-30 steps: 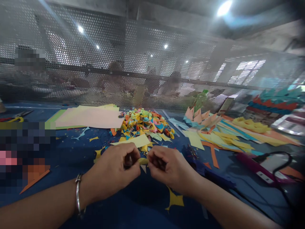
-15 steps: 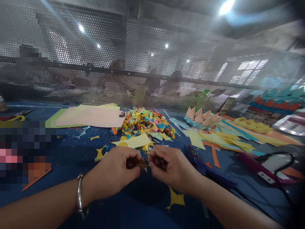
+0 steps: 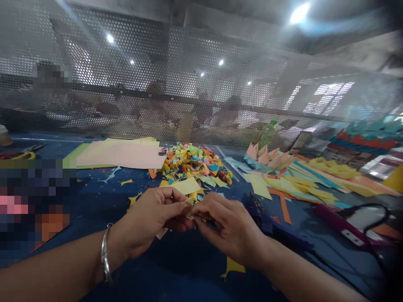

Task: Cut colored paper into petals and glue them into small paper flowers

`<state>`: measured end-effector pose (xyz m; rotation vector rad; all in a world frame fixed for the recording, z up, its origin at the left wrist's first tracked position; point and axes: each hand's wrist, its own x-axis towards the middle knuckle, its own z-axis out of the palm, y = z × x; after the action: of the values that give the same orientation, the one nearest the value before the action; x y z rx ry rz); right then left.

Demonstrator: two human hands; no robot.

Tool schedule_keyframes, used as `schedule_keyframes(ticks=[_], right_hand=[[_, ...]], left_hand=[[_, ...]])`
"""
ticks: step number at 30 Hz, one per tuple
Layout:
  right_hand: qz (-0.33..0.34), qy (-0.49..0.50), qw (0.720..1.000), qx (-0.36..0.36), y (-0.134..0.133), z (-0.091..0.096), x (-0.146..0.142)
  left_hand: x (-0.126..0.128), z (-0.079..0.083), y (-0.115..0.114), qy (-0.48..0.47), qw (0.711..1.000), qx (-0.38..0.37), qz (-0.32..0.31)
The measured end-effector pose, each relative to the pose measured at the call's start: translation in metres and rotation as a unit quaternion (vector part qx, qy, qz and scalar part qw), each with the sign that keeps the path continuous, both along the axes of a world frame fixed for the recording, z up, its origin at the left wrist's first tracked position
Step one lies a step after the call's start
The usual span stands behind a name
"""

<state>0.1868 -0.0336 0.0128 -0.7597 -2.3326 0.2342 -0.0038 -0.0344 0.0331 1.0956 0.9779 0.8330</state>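
My left hand (image 3: 151, 222) and my right hand (image 3: 225, 224) meet above the blue table (image 3: 94, 197), fingertips pinched together on a small yellow paper piece (image 3: 189, 208). A metal bangle (image 3: 105, 253) circles my left wrist. Just beyond my fingers lies a pale yellow paper slip (image 3: 185, 185), and behind it a heap of small coloured paper cuttings (image 3: 193, 161). A pinkish scrap shows under my left palm.
Stacked pink and green paper sheets (image 3: 119, 153) lie at the back left. Folded paper shapes and long coloured strips (image 3: 292, 176) spread to the right. A dark blue tool (image 3: 277, 230) and a magenta tool with a black cable (image 3: 343, 222) sit right of my hands. A perforated screen (image 3: 189, 92) closes the back.
Both hands rose slightly and drew closer, fingertips now meeting on the yellow piece. My left fingers uncurled from a fist into a pinch.
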Motion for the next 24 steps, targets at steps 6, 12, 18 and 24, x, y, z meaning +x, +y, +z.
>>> schedule_keyframes(ticks=[6,12,18,24], right_hand=[[-0.013,0.049,0.998,-0.029,-0.0005,0.0024,-0.0034],[-0.058,0.08,0.991,-0.092,0.0002,0.0041,-0.0068],[-0.058,0.075,0.989,-0.115,0.0007,0.0022,-0.0065],[-0.053,0.068,0.988,-0.125,0.0018,0.003,-0.0053]], left_hand=[[0.0029,0.0011,-0.0021,0.0,0.999,0.034,0.004],[0.0046,0.0031,-0.0055,0.012,0.999,0.045,-0.005],[0.0038,0.0059,-0.0064,0.053,0.997,0.053,-0.008],[0.0042,0.0036,-0.006,0.067,0.997,0.035,-0.017]])
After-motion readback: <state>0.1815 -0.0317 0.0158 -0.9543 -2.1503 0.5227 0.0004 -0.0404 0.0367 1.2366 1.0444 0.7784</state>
